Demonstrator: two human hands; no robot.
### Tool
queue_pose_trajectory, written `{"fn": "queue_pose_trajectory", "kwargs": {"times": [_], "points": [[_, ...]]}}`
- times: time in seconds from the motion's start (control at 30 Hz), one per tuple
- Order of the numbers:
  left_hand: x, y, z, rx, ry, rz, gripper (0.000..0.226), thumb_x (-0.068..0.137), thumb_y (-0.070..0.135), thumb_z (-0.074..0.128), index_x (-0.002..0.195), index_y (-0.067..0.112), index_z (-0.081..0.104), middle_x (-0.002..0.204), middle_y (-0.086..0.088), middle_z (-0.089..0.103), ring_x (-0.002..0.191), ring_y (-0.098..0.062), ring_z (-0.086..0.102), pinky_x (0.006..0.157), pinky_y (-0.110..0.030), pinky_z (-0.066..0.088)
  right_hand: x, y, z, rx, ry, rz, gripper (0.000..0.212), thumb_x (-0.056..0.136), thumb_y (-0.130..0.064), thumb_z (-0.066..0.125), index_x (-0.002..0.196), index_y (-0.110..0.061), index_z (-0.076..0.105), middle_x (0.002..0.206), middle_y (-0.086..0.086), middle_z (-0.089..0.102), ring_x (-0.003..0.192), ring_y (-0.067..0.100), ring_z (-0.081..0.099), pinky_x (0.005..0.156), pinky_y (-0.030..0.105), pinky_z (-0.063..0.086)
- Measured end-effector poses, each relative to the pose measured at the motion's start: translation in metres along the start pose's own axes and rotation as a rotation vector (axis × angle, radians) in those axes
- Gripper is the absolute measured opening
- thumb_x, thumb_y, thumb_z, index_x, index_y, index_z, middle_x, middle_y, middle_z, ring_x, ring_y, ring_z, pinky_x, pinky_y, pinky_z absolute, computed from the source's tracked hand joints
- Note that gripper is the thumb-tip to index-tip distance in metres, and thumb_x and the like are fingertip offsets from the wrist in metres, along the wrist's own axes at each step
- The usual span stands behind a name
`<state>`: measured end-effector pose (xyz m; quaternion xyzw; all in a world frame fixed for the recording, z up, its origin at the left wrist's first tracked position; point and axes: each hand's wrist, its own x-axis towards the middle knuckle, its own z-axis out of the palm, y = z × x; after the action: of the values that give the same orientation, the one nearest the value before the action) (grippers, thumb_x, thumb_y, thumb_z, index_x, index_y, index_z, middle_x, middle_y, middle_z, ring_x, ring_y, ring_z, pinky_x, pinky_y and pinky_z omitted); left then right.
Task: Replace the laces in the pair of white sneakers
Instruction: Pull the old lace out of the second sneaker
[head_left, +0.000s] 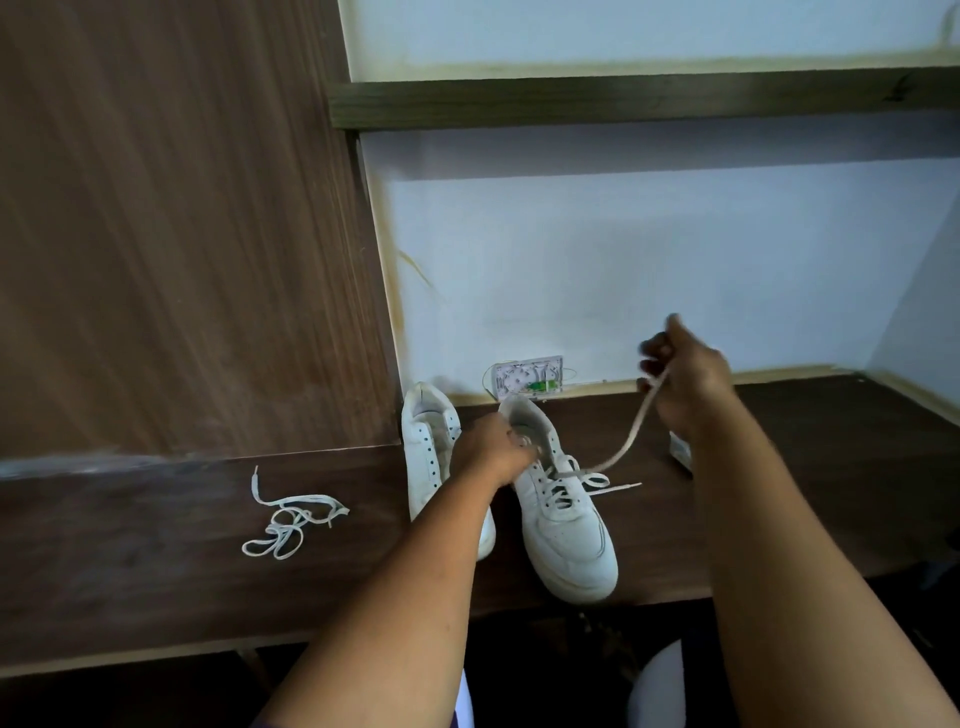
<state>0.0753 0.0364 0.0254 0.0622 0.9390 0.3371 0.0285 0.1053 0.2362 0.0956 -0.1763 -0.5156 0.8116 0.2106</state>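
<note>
Pulling lace (631, 426) taut: right hand (685, 376) pinches it, raised above dark wood desk (156, 545). Left hand (493, 447) grips tongue area of right-side white sneaker (563, 514). Unlaced sneaker (428, 452) just beside; loose lace (285, 519) lies left. No readable writing.

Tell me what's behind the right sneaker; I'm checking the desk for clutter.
A small white wall box with green parts sits against the wall behind the right sneaker. Its lower edge is hidden by the shoe's heel.
</note>
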Motion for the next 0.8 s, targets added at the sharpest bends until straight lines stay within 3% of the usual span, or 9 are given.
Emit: {"fn": "queue_pose_trajectory", "kwargs": {"times": [0.07,0.17,0.23,0.3,0.4,0.53,0.67,0.73,0.8], "points": [[-0.004,0.006,0.004,0.044,0.019,0.18,0.015,0.078,0.027,0.07,0.088,0.022,0.06,0.093,0.003,0.064,0.087,-0.018,0.062,0.067,-0.027,0.045,-0.008,0.013,0.011,-0.39,-0.145,0.037,0.042,0.092,-0.041,0.058,0.061,-0.014,0.055,0.051,0.0,0.055,0.055,0.017,0.046,0.055,0.027,0.036],[-0.006,0.011,0.019,0.152,0.017,0.292,0.036,0.083,0.017,0.06,0.117,0.02,0.05,0.109,-0.006,0.065,0.1,-0.029,0.063,0.076,-0.032,0.048,-0.021,0.021,0.014,-1.482,-0.566,0.258,0.036,0.094,-0.038,0.057,0.067,-0.014,0.058,0.059,0.009,0.053,0.043,0.015,0.048,0.046,0.02,0.037],[-0.006,0.013,0.027,0.241,0.061,0.249,0.053,0.086,0.011,0.054,0.133,0.017,0.031,0.112,-0.012,0.064,0.1,-0.034,0.063,0.075,-0.036,0.047,-0.023,0.032,0.018,-1.779,-0.673,0.304,0.025,0.097,-0.03,0.053,0.084,-0.011,0.063,0.078,0.015,0.06,0.061,0.016,0.061,0.058,0.022,0.046],[-0.005,0.014,0.035,0.318,0.067,0.216,0.055,0.091,0.011,0.048,0.139,0.016,0.023,0.116,-0.015,0.062,0.1,-0.036,0.063,0.074,-0.037,0.046,-0.012,0.052,0.023,-1.716,-0.512,0.077,0.034,0.091,-0.035,0.053,0.111,-0.008,0.062,0.11,0.017,0.063,0.099,0.028,0.063,0.081,0.03,0.047],[-0.001,0.012,0.042,0.249,0.019,0.159,0.042,0.096,0.026,0.043,0.136,0.023,0.033,0.123,-0.014,0.059,0.104,-0.033,0.062,0.076,-0.035,0.044,0.017,0.09,0.021,-1.574,-0.431,-0.129,0.058,0.08,-0.052,0.036,0.124,-0.017,0.05,0.124,0.016,0.056,0.114,0.035,0.056,0.087,0.033,0.044],[0.005,0.015,0.039,0.119,-0.125,0.121,0.052,0.089,0.015,0.048,0.136,0.016,0.024,0.123,-0.015,0.057,0.104,-0.033,0.061,0.073,-0.032,0.042,0.001,0.1,0.024,-1.469,-0.362,-0.098,0.051,0.096,-0.049,0.042,0.089,-0.004,0.064,0.099,0.018,0.067,0.097,0.029,0.062,0.071,0.023,0.037],[0.005,0.023,0.02,-0.421,-0.249,-0.121,0.047,0.085,0.007,0.049,0.13,0.014,0.034,0.099,-0.007,0.056,0.081,-0.015,0.055,0.063,-0.026,0.048,0.007,0.099,0.012,-1.299,-0.337,-0.024,0.052,0.089,-0.053,0.055,0.061,-0.01,0.06,0.061,0.007,0.063,0.057,0.019,0.061,0.054,0.024,0.044],[0.002,0.022,0.013,-0.652,-0.288,-0.177,0.026,0.082,0.001,0.051,0.105,0.012,0.051,0.079,-0.004,0.051,0.052,-0.007,0.041,0.04,-0.019,0.031,0.01,0.101,0.007,-1.291,-0.382,-0.029,0.045,0.094,-0.041,0.053,0.064,-0.01,0.064,0.071,0.013,0.069,0.066,0.024,0.067,0.061,0.025,0.048],[0.001,0.019,0.004,-0.908,-0.291,-0.247,0.011,0.08,0.004,0.052,0.073,0.013,0.054,0.065,-0.001,0.046,0.035,-0.003,0.026,0.034,-0.015,0.016,0.011,0.1,0.003,-1.301,-0.385,-0.042,0.039,0.096,-0.03,0.05,0.061,-0.015,0.059,0.077,0.015,0.071,0.076,0.029,0.068,0.065,0.026,0.048]]}}
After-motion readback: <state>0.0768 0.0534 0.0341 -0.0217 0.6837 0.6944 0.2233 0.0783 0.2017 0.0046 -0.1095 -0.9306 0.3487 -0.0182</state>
